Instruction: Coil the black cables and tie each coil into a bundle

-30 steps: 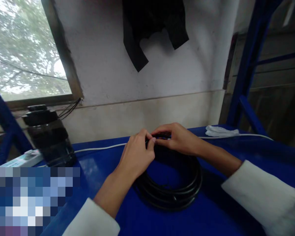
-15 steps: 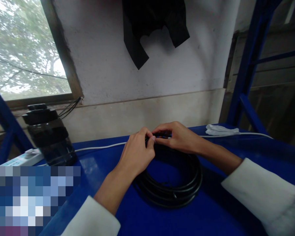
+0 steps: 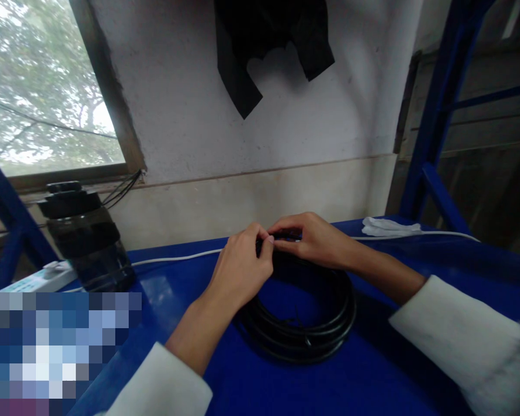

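A coil of black cable (image 3: 303, 349) lies flat on the blue table (image 3: 251, 387), with a thin tie around its near side. At the coil's far side my left hand (image 3: 245, 266) is closed, thumb and fingers pinching a black part of the cable. My right hand (image 3: 314, 240) meets it there, its thumb and fingers also closed around the black cable. The fingertips of both hands almost touch. My fingers hide the exact spot they grip, so its details cannot be made out.
A dark water bottle (image 3: 91, 245) stands at the left beside a white power strip (image 3: 41, 278). Behind the coil runs a white cord (image 3: 173, 260) along the table's back, near a crumpled white cloth (image 3: 390, 227). Blue frame posts (image 3: 433, 121) rise at the sides.
The fingers have shifted very slightly at the coil's far side; the small reddish bit seen between the right fingers earlier no longer shows. The coil stays in place.
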Motion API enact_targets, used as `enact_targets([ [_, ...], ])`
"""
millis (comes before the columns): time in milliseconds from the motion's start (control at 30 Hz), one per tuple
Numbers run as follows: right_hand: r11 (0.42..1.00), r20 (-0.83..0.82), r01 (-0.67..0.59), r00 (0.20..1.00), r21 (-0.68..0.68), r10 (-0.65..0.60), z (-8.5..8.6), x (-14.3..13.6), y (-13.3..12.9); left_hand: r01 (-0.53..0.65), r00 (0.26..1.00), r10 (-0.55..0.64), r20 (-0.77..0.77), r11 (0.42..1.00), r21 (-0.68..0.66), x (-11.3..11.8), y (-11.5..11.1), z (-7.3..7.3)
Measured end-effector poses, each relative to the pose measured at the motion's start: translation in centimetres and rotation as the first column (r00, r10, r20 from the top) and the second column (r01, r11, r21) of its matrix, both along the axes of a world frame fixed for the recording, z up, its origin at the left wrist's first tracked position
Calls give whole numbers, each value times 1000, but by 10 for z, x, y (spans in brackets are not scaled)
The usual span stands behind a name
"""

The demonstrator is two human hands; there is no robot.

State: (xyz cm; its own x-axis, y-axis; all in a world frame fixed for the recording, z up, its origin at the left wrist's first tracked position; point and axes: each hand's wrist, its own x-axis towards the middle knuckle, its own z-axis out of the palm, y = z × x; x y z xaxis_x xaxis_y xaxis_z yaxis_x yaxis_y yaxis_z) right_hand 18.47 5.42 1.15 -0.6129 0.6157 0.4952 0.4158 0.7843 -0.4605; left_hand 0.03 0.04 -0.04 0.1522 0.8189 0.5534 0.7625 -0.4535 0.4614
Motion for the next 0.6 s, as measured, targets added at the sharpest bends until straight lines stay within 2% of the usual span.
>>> enact_targets([
  [600,1000,-4,5,1000,-13,-5,1,0,-2,-21,998,21,65,1000,-10,-1,5,-4],
])
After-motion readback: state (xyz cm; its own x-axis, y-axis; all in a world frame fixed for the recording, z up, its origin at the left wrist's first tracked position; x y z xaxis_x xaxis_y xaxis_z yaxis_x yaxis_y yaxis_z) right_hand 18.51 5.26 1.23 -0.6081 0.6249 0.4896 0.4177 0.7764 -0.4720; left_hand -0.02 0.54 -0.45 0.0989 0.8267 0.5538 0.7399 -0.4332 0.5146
